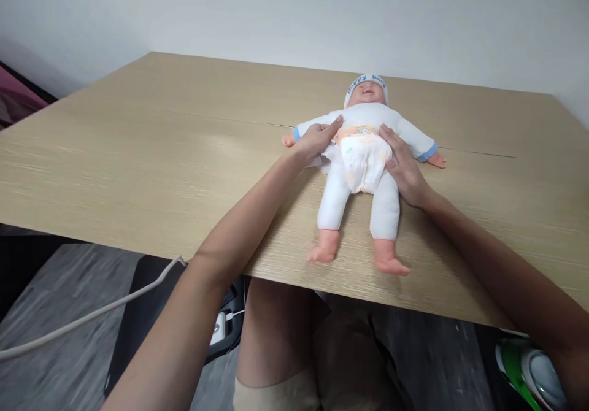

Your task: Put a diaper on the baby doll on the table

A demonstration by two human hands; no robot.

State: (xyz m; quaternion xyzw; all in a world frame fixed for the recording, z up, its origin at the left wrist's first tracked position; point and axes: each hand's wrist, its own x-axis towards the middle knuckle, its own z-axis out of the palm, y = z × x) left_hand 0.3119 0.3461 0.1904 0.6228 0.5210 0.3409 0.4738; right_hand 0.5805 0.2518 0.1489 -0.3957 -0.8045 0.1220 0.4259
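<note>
A baby doll (384, 208) lies on its back on the table, its head toward the wall and its feet toward me. It has a white suit with blue cuffs and a cap with blue lettering. Over the suit, around its hips, sits a white diaper (365, 159) with an orange printed waistband. My left hand (317, 140) is closed at the diaper's side on the left, thumb at the waistband, other fingers mostly hidden. Against the opposite side rests my right hand (407, 169), fingers stretched out and apart, one fingertip on the waistband.
The wooden table (184, 153) has a thin seam across it and meets a pale wall (294, 18) behind. A white cable (96, 316) runs below the front edge at left. Under the table are a white plug (218, 328) and a green-and-white container (529, 368).
</note>
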